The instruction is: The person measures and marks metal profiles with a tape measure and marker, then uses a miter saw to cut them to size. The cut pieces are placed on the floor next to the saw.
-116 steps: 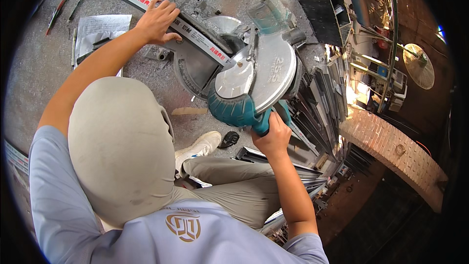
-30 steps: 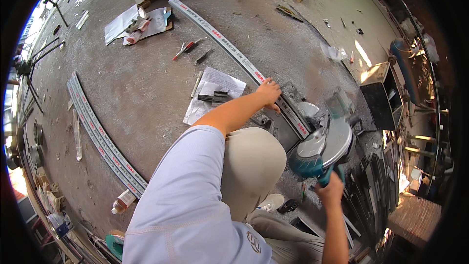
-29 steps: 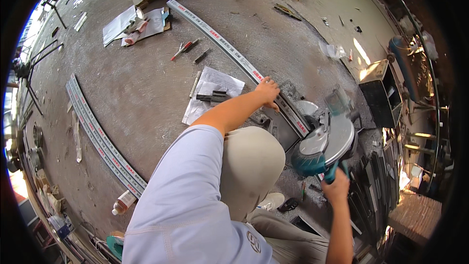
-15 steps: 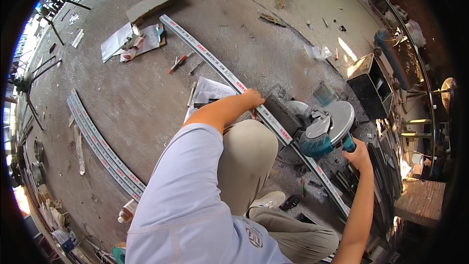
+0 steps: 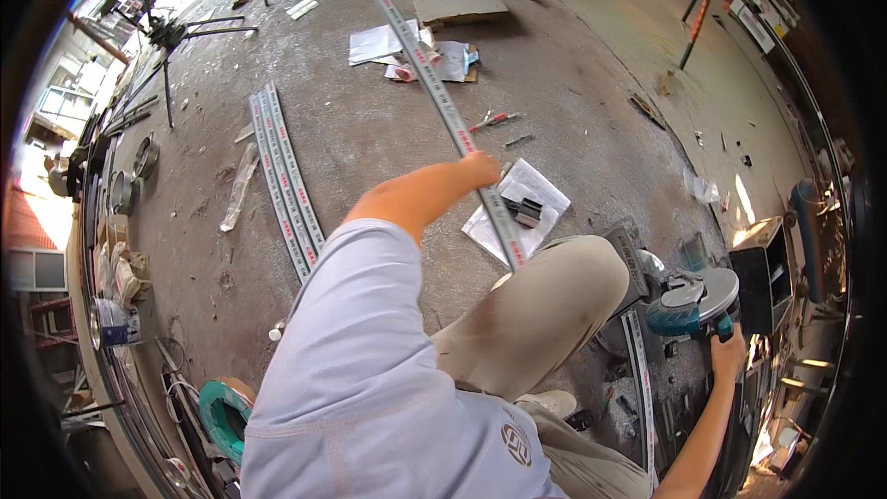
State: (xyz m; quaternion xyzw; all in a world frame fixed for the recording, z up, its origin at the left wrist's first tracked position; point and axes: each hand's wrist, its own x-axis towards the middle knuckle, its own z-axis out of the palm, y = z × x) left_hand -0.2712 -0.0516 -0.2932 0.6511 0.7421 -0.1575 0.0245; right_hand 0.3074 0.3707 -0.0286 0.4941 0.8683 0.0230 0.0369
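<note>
My left hand (image 5: 479,169) is closed around a long metal profile (image 5: 432,83) covered with printed film, lifted at a slant over the floor. Its near end stops just left of my knee, apart from the saw. At the right, my right hand (image 5: 728,351) is wrapped round the handle of a teal and grey mitre saw (image 5: 686,298). A separate length of the same profile (image 5: 640,379) extends from the saw's base toward me. Several more filmed profiles (image 5: 285,180) lie side by side on the floor to the left, partly hidden by my sleeve.
Papers with a dark block on them (image 5: 552,208) lie beyond my knee. Farther off are a red marker (image 5: 494,121), a cardboard piece (image 5: 460,7) and tripod legs (image 5: 171,37). A black box (image 5: 765,273) and dark bars flank the saw; a teal roll (image 5: 222,416) sits lower left.
The profile in my left hand has moved left, away from the saw, and now shows as separate from the length at the saw. My view has shifted left. My right hand stays on the handle.
</note>
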